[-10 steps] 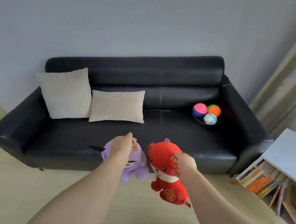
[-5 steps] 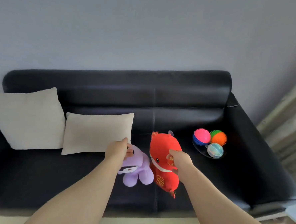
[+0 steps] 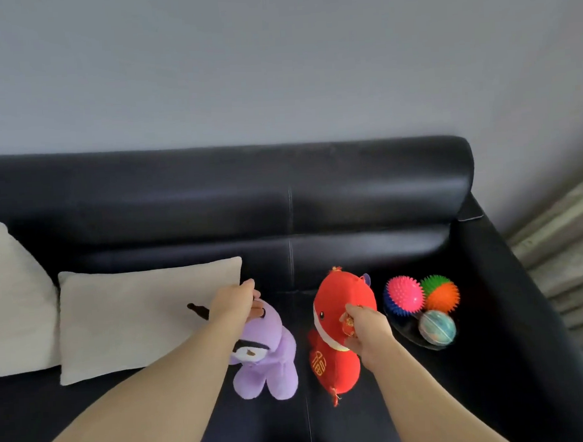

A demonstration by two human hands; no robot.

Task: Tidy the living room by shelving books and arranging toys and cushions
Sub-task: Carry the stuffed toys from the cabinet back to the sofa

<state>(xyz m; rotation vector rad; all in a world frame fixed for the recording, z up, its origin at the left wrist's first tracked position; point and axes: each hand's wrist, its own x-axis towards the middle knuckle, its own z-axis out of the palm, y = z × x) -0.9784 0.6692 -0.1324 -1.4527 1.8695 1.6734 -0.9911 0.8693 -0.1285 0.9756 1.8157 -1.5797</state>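
My left hand (image 3: 233,301) grips the head of a purple plush toy (image 3: 269,362), which hangs over the seat of the black sofa (image 3: 367,199). My right hand (image 3: 366,329) pinches a red plush toy (image 3: 336,361) with gold embroidery by its side, just right of the purple one. Both toys hover near the middle seam of the sofa seat. Whether they touch the seat I cannot tell. Two cream cushions lean against the backrest on the left: one beside my left hand (image 3: 135,319), the other at the frame edge (image 3: 11,299).
A dark shallow dish (image 3: 409,333) on the right of the seat holds three balls: a pink and blue spiky one (image 3: 404,294), an orange and green spiky one (image 3: 441,293) and a pale teal one (image 3: 436,326). A curtain (image 3: 564,238) hangs at far right.
The view has closed in on the sofa, so the floor and bookshelf have left the frame. Both hands carried the toys forward over the seat, and the toys have drawn apart.
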